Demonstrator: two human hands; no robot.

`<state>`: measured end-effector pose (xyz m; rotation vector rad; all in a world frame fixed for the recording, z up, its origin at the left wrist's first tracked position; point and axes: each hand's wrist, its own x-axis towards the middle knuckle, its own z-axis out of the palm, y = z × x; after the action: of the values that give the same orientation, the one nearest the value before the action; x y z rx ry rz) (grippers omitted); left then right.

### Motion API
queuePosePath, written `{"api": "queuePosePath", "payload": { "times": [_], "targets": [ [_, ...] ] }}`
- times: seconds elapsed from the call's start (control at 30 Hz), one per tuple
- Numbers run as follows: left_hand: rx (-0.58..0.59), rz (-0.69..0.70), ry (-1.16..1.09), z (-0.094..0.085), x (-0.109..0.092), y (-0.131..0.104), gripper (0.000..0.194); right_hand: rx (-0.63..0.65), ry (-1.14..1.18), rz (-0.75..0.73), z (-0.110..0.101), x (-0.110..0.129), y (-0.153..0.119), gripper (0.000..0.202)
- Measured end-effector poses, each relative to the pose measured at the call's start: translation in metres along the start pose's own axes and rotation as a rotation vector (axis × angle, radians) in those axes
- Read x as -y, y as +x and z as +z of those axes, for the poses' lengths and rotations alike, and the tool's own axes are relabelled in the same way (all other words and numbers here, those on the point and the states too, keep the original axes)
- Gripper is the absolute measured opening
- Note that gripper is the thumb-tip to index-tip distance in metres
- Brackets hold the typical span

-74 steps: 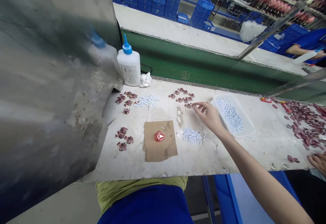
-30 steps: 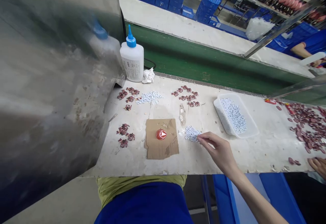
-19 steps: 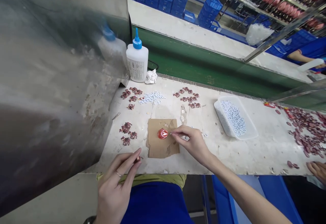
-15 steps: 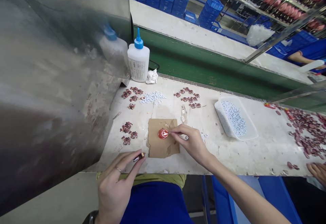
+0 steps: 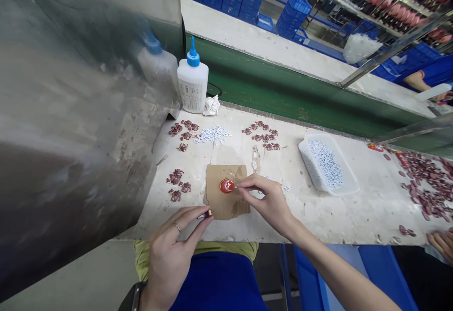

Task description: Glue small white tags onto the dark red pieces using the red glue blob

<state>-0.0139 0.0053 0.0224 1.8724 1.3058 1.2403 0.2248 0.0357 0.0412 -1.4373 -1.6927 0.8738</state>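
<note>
Between the thumb and fingers of my left hand (image 5: 173,249) is a small dark brown piece (image 5: 205,214) with a tan end, just over the lower left of a cardboard sheet (image 5: 226,209). My right hand (image 5: 267,200) is pinched closed beside a small round red dish (image 5: 226,186) holding some white stuff. A tiny pale tip shows at the right fingertips; what it belongs to is hidden. Small brown figure parts (image 5: 175,176) lie in groups left of the cardboard. More brown parts (image 5: 264,137) and a heap of tiny white-and-blue pieces (image 5: 213,135) lie behind it.
A white bottle (image 5: 193,87) with a blue nozzle stands by crumpled tissue (image 5: 211,105) and a metal wall (image 5: 88,113) at left. Right of my hands is a plastic tub (image 5: 327,167) of tiny pieces. Another person's hand (image 5: 442,242) is near brown parts (image 5: 428,183) at far right.
My left hand has moved right with the brown piece, up to the cardboard's edge. The right hand stays by the red dish, its fingertips shifted only slightly.
</note>
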Motion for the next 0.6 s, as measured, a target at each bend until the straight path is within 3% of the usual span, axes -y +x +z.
{"api": "queuePosePath", "payload": {
  "times": [0.23,0.47,0.6],
  "targets": [
    [0.033,-0.005,-0.059,0.002,-0.025,0.01,0.025,0.079,0.228,-0.013,0.003,0.052,-0.018,0.012],
    [0.052,-0.034,-0.083,0.001,-0.027,0.011,0.027,0.081,0.283,-0.006,0.008,0.054,-0.022,0.012],
    [0.049,-0.004,-0.084,0.001,-0.026,0.01,0.028,0.1,0.19,-0.108,0.007,0.053,-0.023,0.013]
  ]
}}
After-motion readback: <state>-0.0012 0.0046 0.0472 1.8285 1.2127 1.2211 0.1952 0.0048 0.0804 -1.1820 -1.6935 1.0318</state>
